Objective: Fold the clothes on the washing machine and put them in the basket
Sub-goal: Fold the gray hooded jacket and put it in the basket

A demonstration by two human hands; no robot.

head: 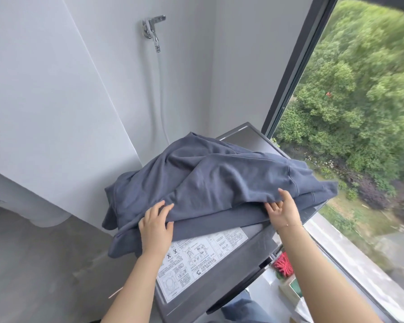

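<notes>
1. The blue-grey garment [219, 180] lies rumpled on top of the washing machine [233, 271], its left part hanging over the machine's left edge
2. It looks soft, light and floppy, likely to sag; the near hem seems the best hold
3. The left hand [155, 226] pinches that hem with curled fingers [160, 207]; the right hand [282, 212] grips it further right
4. On the machine's lid, nearer than the garment, is a printed instruction label [196, 259]
5. Right of the machine are a window [336, 113] and a red item [283, 264]; a tap [153, 29] hangs above; no basket is visible
</notes>
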